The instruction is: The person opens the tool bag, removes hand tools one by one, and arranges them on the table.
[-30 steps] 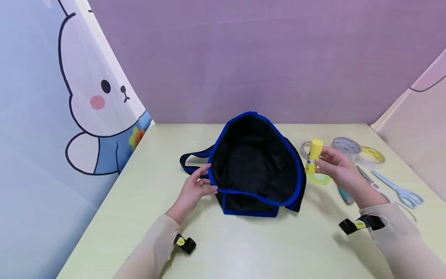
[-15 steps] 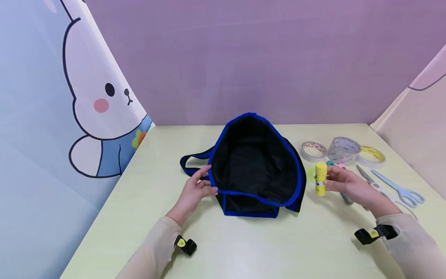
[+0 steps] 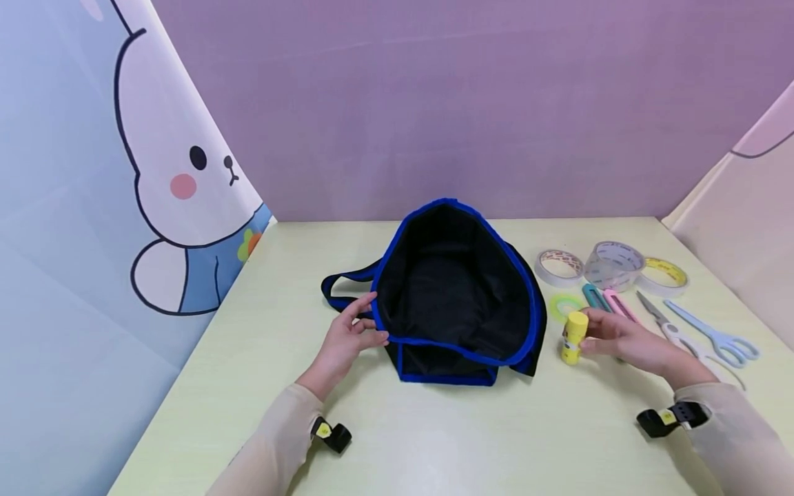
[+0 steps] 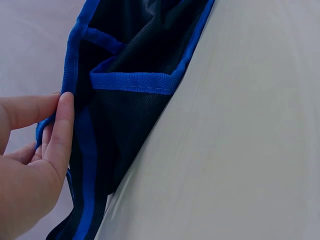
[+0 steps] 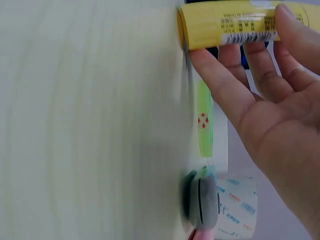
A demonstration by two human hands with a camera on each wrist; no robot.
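Note:
A black bag with blue trim lies with its wide mouth facing me in the head view. My left hand pinches the left side of its blue rim; the left wrist view shows the thumb and fingers around that edge. To the right of the bag, my right hand holds a yellow glue stick upright, low over the table. Thumb and fingers grip its side in the right wrist view, where a barcode shows on the glue stick. Whether its base touches the table I cannot tell.
Behind my right hand lie a green tape roll, a teal cutter and a pink cutter. Several tape rolls, one clear and wide, stand farther back. White scissors and blue scissors lie at the right.
My right hand has lowered the glue stick toward the table and nearer to me, uncovering the tape rolls and cutters behind. The left hand and the bag have stayed in place.

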